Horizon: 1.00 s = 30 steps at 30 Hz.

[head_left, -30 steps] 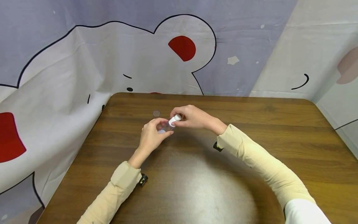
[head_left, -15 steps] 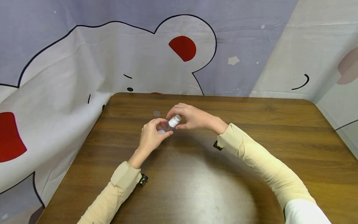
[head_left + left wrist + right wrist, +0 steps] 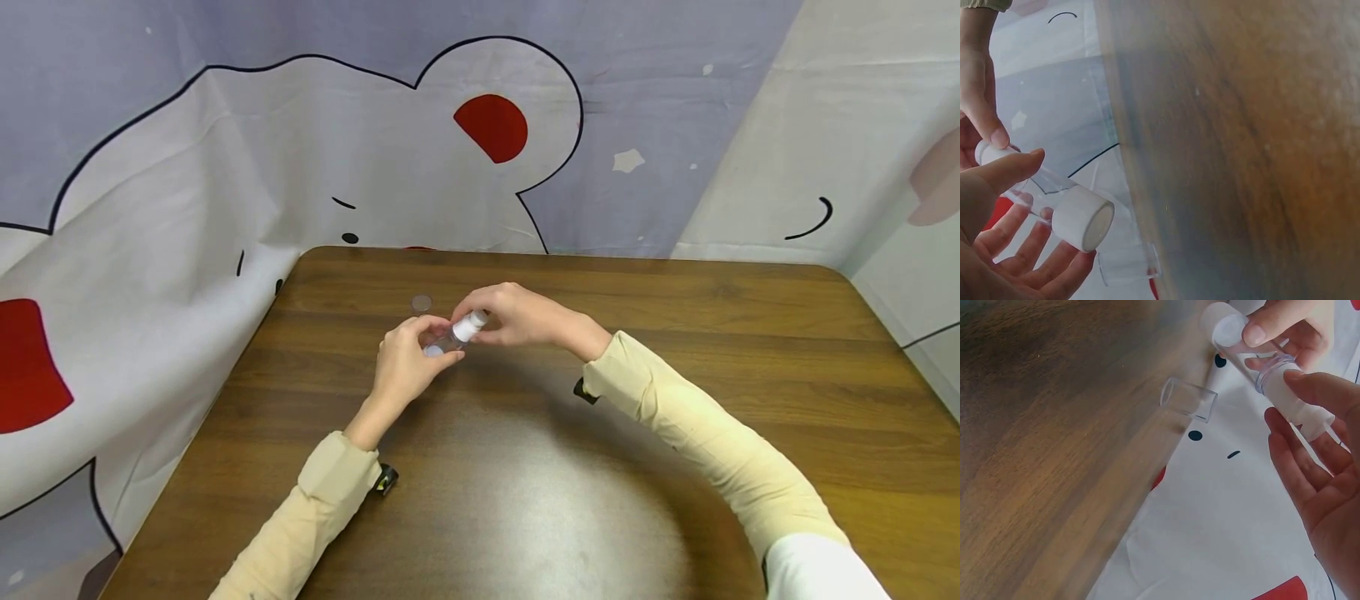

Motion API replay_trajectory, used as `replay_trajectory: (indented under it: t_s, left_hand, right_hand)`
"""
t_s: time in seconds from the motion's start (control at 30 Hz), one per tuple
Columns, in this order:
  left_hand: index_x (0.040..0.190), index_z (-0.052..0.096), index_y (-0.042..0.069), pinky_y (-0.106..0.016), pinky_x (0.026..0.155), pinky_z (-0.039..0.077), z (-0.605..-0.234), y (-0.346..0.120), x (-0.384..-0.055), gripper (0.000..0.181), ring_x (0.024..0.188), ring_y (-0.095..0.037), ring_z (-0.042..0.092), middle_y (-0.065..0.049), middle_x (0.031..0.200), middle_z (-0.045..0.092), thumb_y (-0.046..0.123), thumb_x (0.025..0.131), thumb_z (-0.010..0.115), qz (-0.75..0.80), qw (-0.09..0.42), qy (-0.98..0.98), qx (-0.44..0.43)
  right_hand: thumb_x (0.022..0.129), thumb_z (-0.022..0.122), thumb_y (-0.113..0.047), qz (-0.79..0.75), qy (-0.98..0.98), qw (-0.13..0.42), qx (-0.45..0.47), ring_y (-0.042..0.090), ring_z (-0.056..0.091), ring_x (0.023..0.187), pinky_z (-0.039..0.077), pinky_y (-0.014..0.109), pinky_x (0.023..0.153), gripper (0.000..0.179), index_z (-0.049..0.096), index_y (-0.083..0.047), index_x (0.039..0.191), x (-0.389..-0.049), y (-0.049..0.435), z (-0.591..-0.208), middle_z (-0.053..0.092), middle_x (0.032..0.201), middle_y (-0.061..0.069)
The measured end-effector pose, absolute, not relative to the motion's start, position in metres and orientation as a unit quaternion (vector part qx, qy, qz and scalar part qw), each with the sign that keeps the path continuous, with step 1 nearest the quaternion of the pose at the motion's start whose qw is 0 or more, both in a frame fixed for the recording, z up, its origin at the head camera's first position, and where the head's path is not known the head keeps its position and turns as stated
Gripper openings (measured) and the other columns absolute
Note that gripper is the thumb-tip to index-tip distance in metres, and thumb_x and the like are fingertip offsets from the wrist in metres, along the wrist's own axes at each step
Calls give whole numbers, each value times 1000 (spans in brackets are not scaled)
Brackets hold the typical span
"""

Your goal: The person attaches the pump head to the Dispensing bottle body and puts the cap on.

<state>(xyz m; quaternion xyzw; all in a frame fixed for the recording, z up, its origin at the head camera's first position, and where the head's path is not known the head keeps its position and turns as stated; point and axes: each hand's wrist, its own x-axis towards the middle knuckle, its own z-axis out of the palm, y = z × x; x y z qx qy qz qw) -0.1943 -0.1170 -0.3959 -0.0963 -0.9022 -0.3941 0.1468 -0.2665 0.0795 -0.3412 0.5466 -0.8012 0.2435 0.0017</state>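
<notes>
A clear plastic pump bottle [image 3: 1054, 181] with a white base and a white pump top [image 3: 1288, 397] is held tilted above the table. My left hand [image 3: 403, 360] grips its clear body between thumb and fingers, with the white base toward the left palm side. My right hand [image 3: 517, 315] holds the white pump top, thumb on the near side and fingers curled around behind it. The top sits on the bottle's neck; in the head view the fingers hide part of it. A clear, hollow cap [image 3: 1190, 400] stands on the table just beyond the left hand.
The brown wooden table [image 3: 525, 467] extends around both hands. Its far edge meets a printed cloth [image 3: 360, 150] that hangs behind and along the left side. Dark bands with small devices [image 3: 386, 480] are worn at both wrists.
Half a second ago the right fingers were spread looser around the pump top; now they are drawn in on it again. The left hand and bottle body stay nearly still.
</notes>
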Motion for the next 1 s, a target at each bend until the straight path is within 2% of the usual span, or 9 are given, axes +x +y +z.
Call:
replay_trajectory:
  t_s: [0.17,0.37,0.63,0.77,0.9,1.0]
  left_hand:
    - [104,70,10,-40,73,56,-397,-116,-194,38,84,-24,68,-9,98,71,24,72,85,-387,156,-903,-102]
    - [96,71,11,-40,69,55,-400,-116,-194,34,79,-23,68,-8,94,71,24,69,87,-380,186,-900,-105]
    - [88,70,13,-40,61,53,-403,-114,-195,33,73,-21,68,-4,87,71,26,64,89,-361,197,-906,-98]
    - [87,70,14,-40,58,53,-402,-114,-195,32,72,-20,67,-2,86,70,27,65,88,-350,189,-913,-92]
    - [86,68,15,-40,55,51,-400,-114,-195,31,71,-19,66,-1,85,69,29,65,88,-337,185,-919,-84]
    - [85,68,16,-40,54,50,-400,-113,-195,31,69,-19,65,0,85,69,30,65,87,-331,188,-921,-81]
  right_hand:
    - [82,73,-9,257,-811,-9,526,8,64,86,54,25,77,23,69,-9,105,-266,80,-342,71,103,0]
    - [81,75,-9,266,-816,3,513,8,64,82,54,24,73,21,71,-8,102,-264,78,-345,72,100,2]
    - [78,76,-10,308,-824,-8,476,12,64,75,57,37,69,19,72,-9,97,-262,78,-352,73,94,2]
    - [77,77,-12,320,-831,-6,456,10,62,70,55,30,65,18,73,-10,94,-261,77,-354,73,89,0]
    - [77,78,-16,322,-843,-8,431,5,56,63,47,20,59,17,74,-13,93,-260,74,-355,72,82,-3]
    - [77,78,-18,326,-851,-20,411,4,53,60,45,18,56,16,74,-13,92,-260,73,-355,71,78,-4]
